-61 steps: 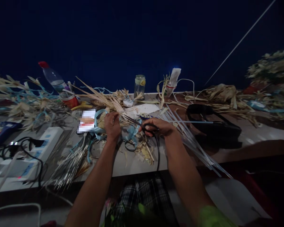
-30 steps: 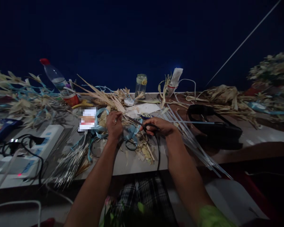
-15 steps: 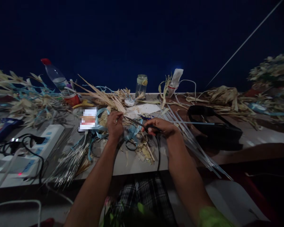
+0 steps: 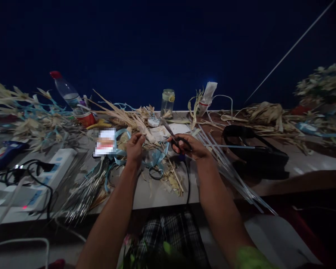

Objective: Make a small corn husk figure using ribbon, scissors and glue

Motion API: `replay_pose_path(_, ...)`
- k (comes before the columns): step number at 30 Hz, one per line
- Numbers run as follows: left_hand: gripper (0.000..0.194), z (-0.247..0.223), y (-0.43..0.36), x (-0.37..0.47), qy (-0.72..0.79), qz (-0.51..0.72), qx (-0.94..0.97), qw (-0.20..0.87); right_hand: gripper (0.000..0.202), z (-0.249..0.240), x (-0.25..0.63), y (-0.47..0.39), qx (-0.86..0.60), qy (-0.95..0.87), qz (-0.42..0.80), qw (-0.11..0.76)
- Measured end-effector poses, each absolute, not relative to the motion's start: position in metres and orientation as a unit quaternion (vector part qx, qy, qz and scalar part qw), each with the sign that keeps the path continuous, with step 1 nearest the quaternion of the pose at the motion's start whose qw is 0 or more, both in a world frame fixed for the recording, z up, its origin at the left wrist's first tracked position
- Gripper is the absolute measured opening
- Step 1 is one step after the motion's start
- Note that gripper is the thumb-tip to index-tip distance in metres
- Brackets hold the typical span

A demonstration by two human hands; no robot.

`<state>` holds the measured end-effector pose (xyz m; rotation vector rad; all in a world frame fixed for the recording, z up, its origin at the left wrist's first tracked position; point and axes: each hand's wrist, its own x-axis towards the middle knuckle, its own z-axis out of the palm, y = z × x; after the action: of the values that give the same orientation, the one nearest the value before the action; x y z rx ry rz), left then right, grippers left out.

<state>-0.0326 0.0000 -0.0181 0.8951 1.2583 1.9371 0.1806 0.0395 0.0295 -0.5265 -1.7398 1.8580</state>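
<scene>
My right hand [image 4: 194,146] grips a pair of scissors [image 4: 181,144] with dark handles; the blades point away and up to the left, over a white sheet [image 4: 172,130]. To its left, my left hand [image 4: 135,147] is closed, thumb and fingertips pinched together. What they hold, if anything, is too small to make out. Dried husk strips [image 4: 141,127] lie just beyond the left hand. Light blue ribbon [image 4: 156,157] curls on the table between my hands, near husk scraps [image 4: 172,179].
Left of my arms lie a bundle of thin wires [image 4: 86,192], a phone [image 4: 105,142] with a blurred screen and a white power strip [image 4: 52,172]. Clear tubes [image 4: 229,168] and a black object [image 4: 254,153] lie right. A jar [image 4: 167,102] and bottle [image 4: 67,89] stand behind.
The scissors have swung from pointing left at my left hand to pointing up and away. My hands are slightly farther apart, the left a little lower.
</scene>
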Motion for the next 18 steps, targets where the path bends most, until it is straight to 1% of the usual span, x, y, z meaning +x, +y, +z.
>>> replay_pose_path(4,0.018,-0.015,-0.001,-0.031,0.483,0.739,0.333,0.33,0.043,0.027,0.174,0.039,-0.201,-0.648,0.689,0.255)
replay_pose_path(10,0.02,-0.016,-0.002,-0.029,0.483,0.737,0.339,0.33,0.038,0.028,0.16,0.036,-0.266,-0.651,0.643,0.302)
replay_pose_path(14,0.022,-0.018,-0.001,-0.029,0.473,0.746,0.328,0.336,0.037,0.02,0.149,0.039,-0.318,-0.674,0.59,0.31)
replay_pose_path(18,0.024,-0.016,-0.002,-0.028,0.475,0.744,0.318,0.347,0.035,0.003,0.141,0.048,-0.368,-0.723,0.482,0.332)
